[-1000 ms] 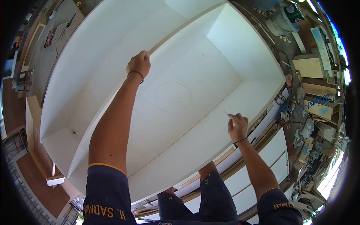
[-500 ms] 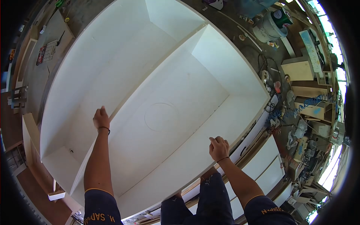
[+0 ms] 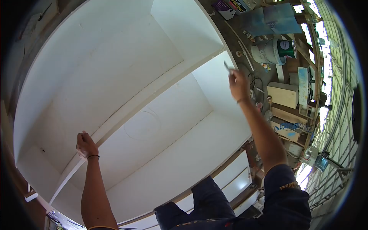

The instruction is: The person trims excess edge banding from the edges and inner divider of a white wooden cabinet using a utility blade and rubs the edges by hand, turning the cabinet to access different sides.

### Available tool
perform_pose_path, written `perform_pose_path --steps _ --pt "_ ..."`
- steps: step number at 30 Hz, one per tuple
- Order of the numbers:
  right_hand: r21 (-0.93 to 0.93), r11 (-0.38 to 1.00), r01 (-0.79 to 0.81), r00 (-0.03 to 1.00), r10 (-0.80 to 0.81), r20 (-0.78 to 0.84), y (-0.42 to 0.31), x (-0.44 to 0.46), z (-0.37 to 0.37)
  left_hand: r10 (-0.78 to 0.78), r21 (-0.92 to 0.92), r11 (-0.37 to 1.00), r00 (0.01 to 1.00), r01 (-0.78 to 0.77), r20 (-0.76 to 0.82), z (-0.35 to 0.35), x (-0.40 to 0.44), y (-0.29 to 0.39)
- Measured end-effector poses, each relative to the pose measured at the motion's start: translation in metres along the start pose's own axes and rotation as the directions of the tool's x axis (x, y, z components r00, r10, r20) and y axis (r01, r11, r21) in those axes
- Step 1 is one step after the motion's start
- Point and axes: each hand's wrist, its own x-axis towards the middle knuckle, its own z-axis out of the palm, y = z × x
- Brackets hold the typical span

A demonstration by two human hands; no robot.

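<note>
Cabinet (image 3: 184, 159), white and open, spreads beneath both my hands. Its divider (image 3: 153, 94) runs from my left hand (image 3: 87, 145), curled against the edge, whether clamped I can't tell, to near my right hand (image 3: 239, 86), fingers together on a slim, blurred object (image 3: 226, 66).

Right side: bucket (image 3: 262, 53), green can (image 3: 286, 49) against it, blue sheet (image 3: 270, 20) near. Plywood box (image 3: 282, 95) nearby; blue hose (image 3: 292, 126) coiled by another box (image 3: 283, 132).
</note>
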Motion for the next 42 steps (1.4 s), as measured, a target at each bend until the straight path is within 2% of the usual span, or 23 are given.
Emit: perform_pose_path --steps 1,3,4,6,10,12,13,15,18,19,21,22,23,24,25,26,28,29,31,33,37,40,42 --pt "-0.087 0.993 0.084 0.996 -0.083 0.014 0.001 0.046 -0.003 -0.002 -0.024 1.000 1.000 0.003 0.008 0.000 -0.001 -0.002" --pt "-0.189 0.915 0.356 0.934 -0.338 0.120 0.001 0.115 -0.004 -0.030 0.023 0.999 0.999 0.030 0.025 -0.003 -0.003 0.000" --pt "-0.188 0.909 0.373 0.926 -0.352 0.136 0.003 0.134 -0.001 0.000 -0.007 1.000 1.000 0.000 0.022 -0.003 -0.003 -0.001" --pt "-0.398 0.746 0.534 0.812 -0.321 0.487 0.004 0.151 0.001 0.067 -0.055 0.996 0.997 -0.065 0.031 -0.001 -0.001 -0.005" --pt "-0.450 0.743 0.496 0.821 -0.232 0.521 -0.002 0.150 0.003 0.048 -0.031 0.998 0.998 -0.046 0.048 -0.002 -0.002 -0.003" --pt "-0.456 0.827 0.329 0.890 -0.110 0.442 -0.001 0.145 0.013 0.064 0.008 0.998 0.997 -0.064 0.050 -0.004 -0.003 -0.002" --pt "-0.448 0.830 0.332 0.886 -0.111 0.451 -0.003 0.139 0.018 0.058 0.017 0.998 0.997 -0.059 0.052 -0.006 -0.003 -0.002" --pt "-0.354 0.895 0.271 0.900 -0.104 0.424 -0.015 0.126 0.027 0.047 -0.009 0.999 0.998 -0.047 0.039 -0.006 -0.004 0.002" --pt "-0.196 0.951 0.238 0.846 -0.104 0.524 -0.096 0.073 0.047 0.034 -0.013 0.999 0.998 -0.033 0.059 -0.005 -0.004 0.000" --pt "-0.114 0.961 0.250 0.833 -0.154 0.531 -0.135 0.045 0.058 0.032 -0.026 0.999 0.998 -0.031 0.060 -0.004 -0.004 -0.002" --pt "0.082 0.992 0.101 0.694 -0.129 0.708 -0.227 -0.015 0.071 0.033 -0.009 0.999 0.998 -0.032 0.062 -0.004 -0.004 -0.002" --pt "0.333 0.925 0.182 0.744 -0.351 0.569 -0.254 -0.068 0.096 0.030 0.007 1.000 0.998 -0.030 0.056 -0.004 -0.004 -0.001" --pt "0.308 0.908 0.283 0.528 -0.416 0.740 -0.294 -0.065 0.076 0.034 0.004 0.999 0.998 -0.034 0.050 -0.002 -0.002 0.000" --pt "0.285 0.925 0.252 0.592 -0.380 0.711 -0.301 -0.048 0.065 0.032 0.002 0.999 0.998 -0.032 0.051 -0.002 -0.001 -0.004" --pt "0.260 0.940 0.220 0.646 -0.340 0.683 -0.292 -0.026 0.062 0.024 0.000 1.000 0.998 -0.024 0.059 0.001 -0.002 -0.008" --pt "0.203 0.918 0.340 0.828 -0.395 0.397 -0.251 -0.005 0.076 0.014 -0.002 1.000 0.997 -0.014 0.071 0.000 -0.005 -0.008" --pt "-0.016 0.987 0.159 0.899 -0.138 0.416 -0.174 0.067 0.053 0.031 -0.020 0.999 0.996 -0.030 0.082 -0.006 -0.003 0.000" --pt "-0.131 0.977 0.170 0.923 -0.111 0.368 -0.116 0.095 0.050 0.028 -0.030 0.999 0.995 -0.026 0.091 -0.005 -0.004 0.000" --pt "-0.327 0.912 0.248 0.906 -0.099 0.412 -0.044 0.135 0.016 0.008 -0.025 1.000 0.998 -0.007 0.061 -0.004 -0.005 0.001" --pt "-0.500 0.790 0.356 0.839 -0.034 0.543 -0.021 0.147 -0.008 0.013 -0.036 0.999 0.997 -0.010 0.081 -0.007 -0.006 0.000" --pt "-0.501 0.703 0.505 0.773 -0.109 0.625 -0.014 0.154 -0.010 0.003 -0.039 0.999 0.998 -0.001 0.068 -0.004 -0.006 -0.001" --pt "-0.503 0.712 0.490 0.762 -0.068 0.644 -0.009 0.153 0.001 -0.009 -0.034 0.999 0.997 0.012 0.079 -0.006 -0.006 0.003" --pt "-0.424 0.820 0.383 0.781 -0.042 0.624 0.000 0.156 0.015 -0.035 -0.045 0.998 0.995 0.040 0.093 -0.007 -0.003 0.001"
